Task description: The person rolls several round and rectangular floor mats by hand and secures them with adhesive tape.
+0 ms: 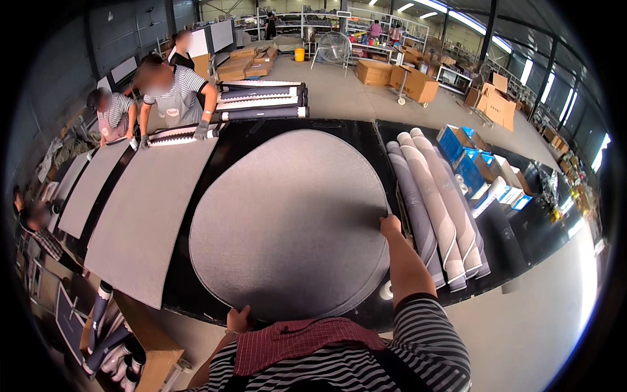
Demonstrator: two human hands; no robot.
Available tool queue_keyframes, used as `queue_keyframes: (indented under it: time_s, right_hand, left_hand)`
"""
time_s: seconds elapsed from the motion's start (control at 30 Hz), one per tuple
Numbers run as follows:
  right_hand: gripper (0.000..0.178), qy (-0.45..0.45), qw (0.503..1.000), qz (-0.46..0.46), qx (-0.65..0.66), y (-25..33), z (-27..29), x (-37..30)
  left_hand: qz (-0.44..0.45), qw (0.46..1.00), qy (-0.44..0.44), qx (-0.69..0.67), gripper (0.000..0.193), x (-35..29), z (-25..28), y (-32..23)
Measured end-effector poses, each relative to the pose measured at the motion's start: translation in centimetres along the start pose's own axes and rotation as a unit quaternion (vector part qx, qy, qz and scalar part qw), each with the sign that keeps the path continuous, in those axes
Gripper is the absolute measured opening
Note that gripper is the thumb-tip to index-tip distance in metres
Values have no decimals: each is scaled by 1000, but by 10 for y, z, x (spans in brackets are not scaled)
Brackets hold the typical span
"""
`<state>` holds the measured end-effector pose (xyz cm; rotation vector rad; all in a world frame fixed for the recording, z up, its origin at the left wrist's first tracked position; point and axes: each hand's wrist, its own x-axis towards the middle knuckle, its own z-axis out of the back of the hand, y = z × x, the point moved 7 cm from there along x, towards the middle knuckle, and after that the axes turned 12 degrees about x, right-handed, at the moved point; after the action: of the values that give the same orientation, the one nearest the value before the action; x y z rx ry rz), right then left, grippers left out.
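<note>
A large round grey mat (287, 215) lies in front of me on a black table (225, 140), its near part close to my body. My left hand (239, 319) is closed on the mat's near left edge, the thumb on top. Further up, my right hand (390, 226) grips the right edge with the fingers wrapped round the rim. The fingertips under the mat are hidden on both sides. A dark shadow falls across the middle and right of the mat.
Several rolled mats (431, 196) lie right of the round mat, with blue and white boxes (480, 166) beyond them. On the left, a long grey mat (147, 209) lies before co-workers, one wearing gloves (201, 130). More rolls (261, 99) are stacked behind the table. A standing fan (333, 49) is farther back.
</note>
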<state>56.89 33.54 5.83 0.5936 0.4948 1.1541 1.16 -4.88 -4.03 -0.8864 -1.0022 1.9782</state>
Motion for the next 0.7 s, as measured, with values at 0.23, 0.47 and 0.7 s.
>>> queue_keyframes:
  time_s: [0.23, 0.47, 0.7]
  right_hand:
    - [47, 32, 997, -56, 38, -38, -21, 14]
    - [53, 30, 997, -67, 39, -52, -15, -25]
    - [71, 43, 994, -38, 92, -47, -21, -152]
  left_hand:
    - [-42, 905, 89, 413, 58, 8, 18, -3]
    - [-121, 823, 122, 541, 53, -31, 25, -93]
    - [-469, 724, 66, 501, 40, -46, -1, -135]
